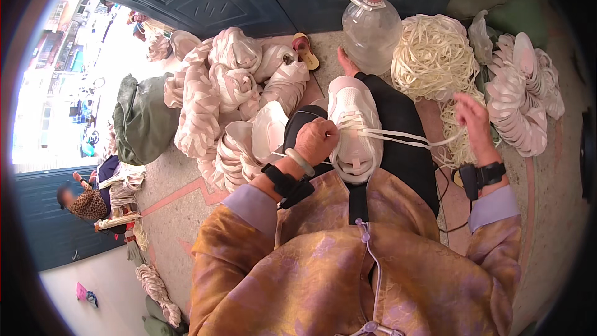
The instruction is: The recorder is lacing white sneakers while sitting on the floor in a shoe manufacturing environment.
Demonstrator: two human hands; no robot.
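Observation:
A white lace-up sneaker (353, 126) rests on my lap, between my black-clad thighs. Thin white shoelace (398, 137) crosses its eyelet area and stretches out to the right in a long double strand. My right hand (474, 118), raised to the right of the sneaker, has its fingers bent in, with the lace running up to it. Against the sneaker's left side is my left hand (316, 141), its fingers curled closed; what they grip is hidden beneath the hand. A short white strand shows just below that hand.
Bundles of stacked pale shoe parts (217, 93) lie at the left, more (525, 87) at the far right. A heap of cream laces (435, 56) sits beside a clear jug (372, 31) with a red cap. A green sack (146, 118) and a seated person (87, 202) are further left.

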